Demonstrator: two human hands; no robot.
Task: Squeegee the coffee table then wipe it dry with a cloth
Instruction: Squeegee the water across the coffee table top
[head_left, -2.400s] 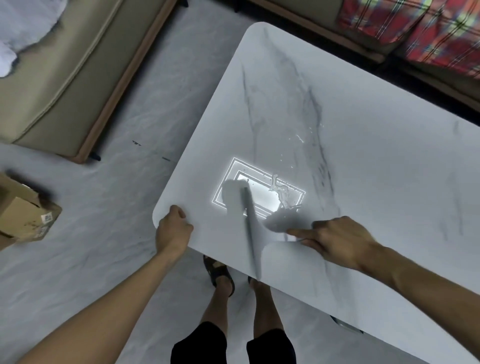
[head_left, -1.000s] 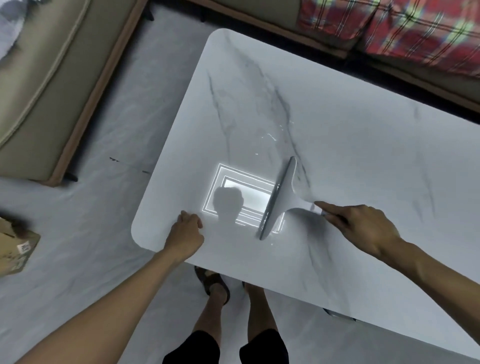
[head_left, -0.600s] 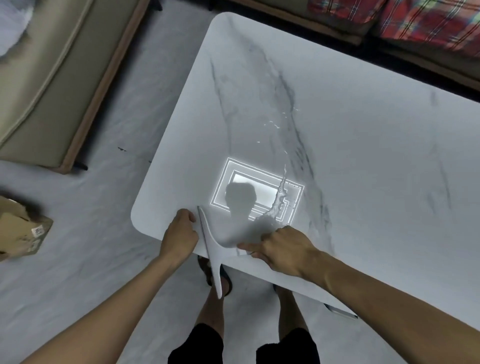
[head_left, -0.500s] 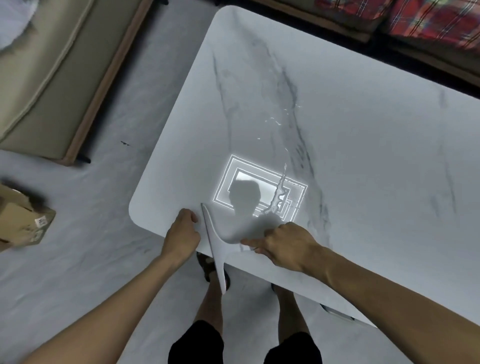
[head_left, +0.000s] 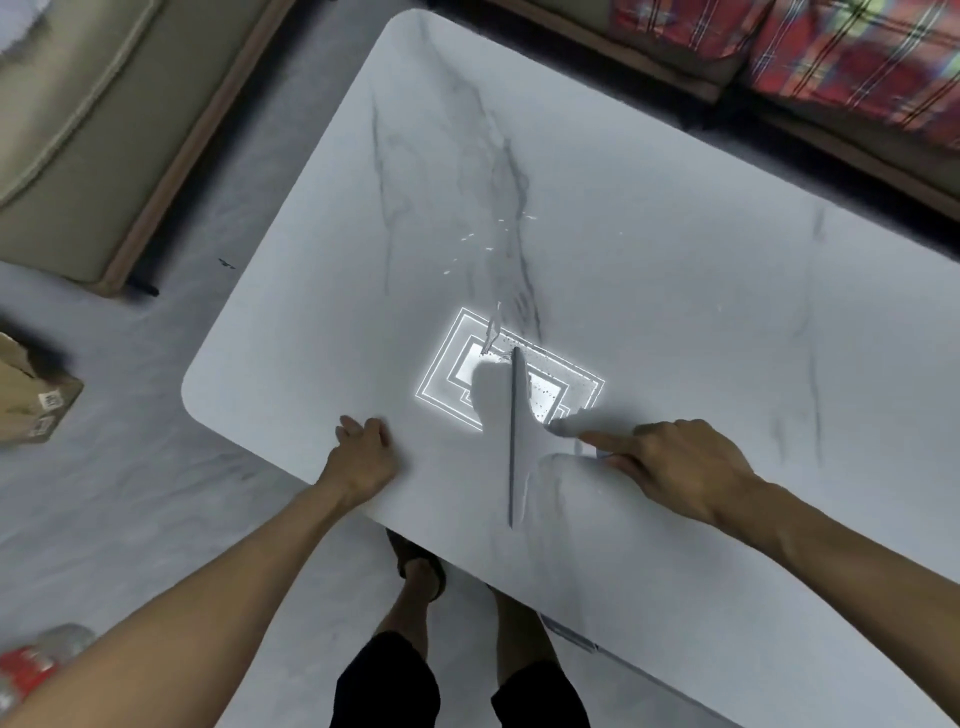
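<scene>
While the person stands at the near long edge of the white marble-patterned desk (head_left: 675, 260), the right hand (head_left: 680, 467) grips the handle of the squeegee (head_left: 519, 441), fingers curled round it and the forefinger laid straight along the handle toward the blade. The squeegee rests on the desk top a little in from the near edge, its long thin blade running away from the person and its pale body widening from the handle to the blade. The far end of the blade lies across the bright reflection of a ceiling light (head_left: 447, 384) in the glossy surface. A thin streak of water (head_left: 492, 327) lies just beyond that end, and small droplets (head_left: 485, 244) are scattered farther up, along a grey vein in the top.

The left hand (head_left: 363, 452) rests on the desk beside the near edge, well to the left of the blade, its fingers loosely bent and holding nothing.

Below the edge show the person's legs in black shorts (head_left: 384, 686) and a sandalled foot (head_left: 421, 569) on the grey floor (head_left: 156, 493). A beige sofa (head_left: 78, 130) stands at upper left, a red plaid cushion (head_left: 831, 62) at upper right, and a cardboard box (head_left: 31, 410) on the floor at left.
</scene>
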